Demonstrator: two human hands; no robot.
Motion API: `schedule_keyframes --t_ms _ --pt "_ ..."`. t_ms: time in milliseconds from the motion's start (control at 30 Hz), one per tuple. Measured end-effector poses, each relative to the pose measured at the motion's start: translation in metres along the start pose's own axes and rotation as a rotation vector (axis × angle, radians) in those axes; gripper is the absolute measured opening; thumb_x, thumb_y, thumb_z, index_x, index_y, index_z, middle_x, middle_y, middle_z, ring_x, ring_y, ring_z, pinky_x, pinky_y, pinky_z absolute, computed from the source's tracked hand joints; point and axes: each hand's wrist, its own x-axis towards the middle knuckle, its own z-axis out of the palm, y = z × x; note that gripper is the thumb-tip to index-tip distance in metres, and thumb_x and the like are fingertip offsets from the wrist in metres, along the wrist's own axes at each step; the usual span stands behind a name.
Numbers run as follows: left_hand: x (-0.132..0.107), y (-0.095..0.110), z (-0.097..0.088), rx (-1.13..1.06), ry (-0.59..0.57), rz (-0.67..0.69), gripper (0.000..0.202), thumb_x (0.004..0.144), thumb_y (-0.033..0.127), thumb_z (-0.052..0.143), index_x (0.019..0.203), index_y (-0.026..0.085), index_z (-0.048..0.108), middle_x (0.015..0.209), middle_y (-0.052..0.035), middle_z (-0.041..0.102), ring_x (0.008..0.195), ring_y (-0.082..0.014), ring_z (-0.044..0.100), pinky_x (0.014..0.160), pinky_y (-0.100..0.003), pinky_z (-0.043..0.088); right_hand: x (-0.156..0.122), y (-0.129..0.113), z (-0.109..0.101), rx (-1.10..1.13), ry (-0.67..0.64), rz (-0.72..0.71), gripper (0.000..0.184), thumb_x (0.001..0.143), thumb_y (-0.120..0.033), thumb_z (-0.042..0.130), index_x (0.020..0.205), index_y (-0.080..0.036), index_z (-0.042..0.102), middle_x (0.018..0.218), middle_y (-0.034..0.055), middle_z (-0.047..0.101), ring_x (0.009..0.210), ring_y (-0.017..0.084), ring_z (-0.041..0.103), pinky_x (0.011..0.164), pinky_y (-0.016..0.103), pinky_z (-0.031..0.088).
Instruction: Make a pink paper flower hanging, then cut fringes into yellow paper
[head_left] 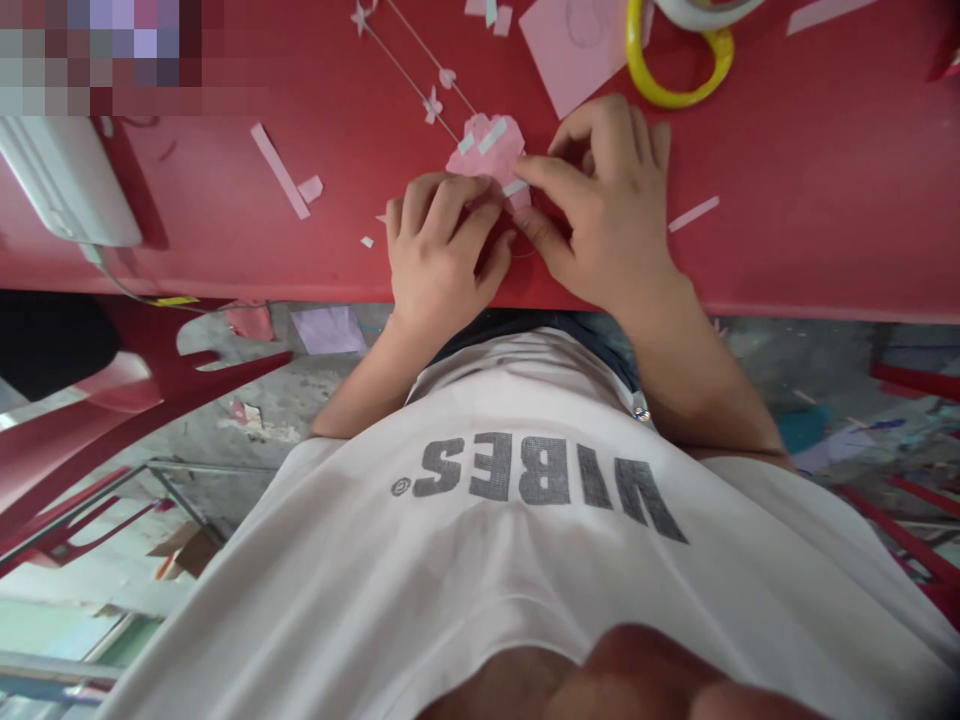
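Note:
A pink scalloped paper cutout (501, 138) lies on the red table with pale tape strips stuck across it. Two thin strings run from its upper edge to the upper left, carrying small pink paper pieces such as a star (432, 105). My left hand (442, 235) is curled at the cutout's lower left edge, fingertips on the paper. From the right, my right hand (611, 195) holds the lower right edge between index finger and thumb, beside a piece of tape (515, 188). A faint thin thread curves below the fingers.
Yellow-handled scissors (679, 98) and a pink paper sheet (559, 55) lie at the upper right. Paper strips (281, 172) are scattered about. A white device (71, 185) with a cable stands at the left. Red chairs (150, 400) flank the table's near edge (810, 312).

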Motion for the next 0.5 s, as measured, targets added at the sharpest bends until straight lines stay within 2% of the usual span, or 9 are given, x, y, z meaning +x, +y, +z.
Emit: schedule_keyframes --t_ms 100,167,300,433,500 --pt "0.001 0.009 -0.007 0.025 -0.053 -0.017 0.036 0.106 0.056 0.067 0.134 0.032 0.070 0.148 -0.0121 0.071 0.146 -0.0412 0.055 0.124 -0.069 0.038 -0.004 0.007 0.000 0.116 0.067 0.101 0.036 0.112 -0.051 0.052 0.144 -0.043 0.066 0.140 0.0116 0.066 0.120 0.036 0.059 0.102 0.056 0.046" --pt "0.002 0.014 -0.011 0.036 -0.087 -0.027 0.042 0.105 0.058 0.068 0.138 0.032 0.068 0.151 -0.0124 0.069 0.148 -0.0419 0.054 0.126 -0.069 0.037 -0.010 0.015 0.002 0.193 0.161 0.139 0.036 0.112 -0.051 0.050 0.142 -0.042 0.066 0.137 0.0128 0.065 0.116 0.035 0.060 0.100 0.055 0.050" --pt "0.004 0.013 -0.014 0.012 -0.090 -0.037 0.047 0.105 0.061 0.067 0.143 0.034 0.065 0.155 -0.0130 0.066 0.153 -0.0430 0.053 0.130 -0.070 0.037 -0.023 0.031 0.007 0.300 0.344 0.080 0.037 0.112 -0.049 0.048 0.137 -0.033 0.070 0.130 0.0165 0.064 0.108 0.032 0.061 0.098 0.053 0.053" --pt "0.002 0.002 -0.011 -0.117 0.075 0.005 0.044 0.106 0.067 0.064 0.136 0.035 0.069 0.150 -0.0127 0.067 0.147 -0.0399 0.061 0.130 -0.069 0.043 -0.021 0.048 0.004 0.221 0.466 0.009 0.038 0.111 -0.048 0.051 0.135 -0.027 0.073 0.124 0.0200 0.063 0.113 0.034 0.061 0.092 0.051 0.052" --pt "0.000 -0.002 -0.012 -0.169 0.197 -0.006 0.046 0.107 0.071 0.059 0.132 0.034 0.070 0.144 -0.0124 0.067 0.141 -0.0375 0.065 0.124 -0.066 0.050 -0.011 0.060 -0.004 0.148 0.535 -0.063 0.039 0.111 -0.046 0.050 0.133 -0.024 0.074 0.121 0.0210 0.062 0.119 0.035 0.061 0.097 0.053 0.051"
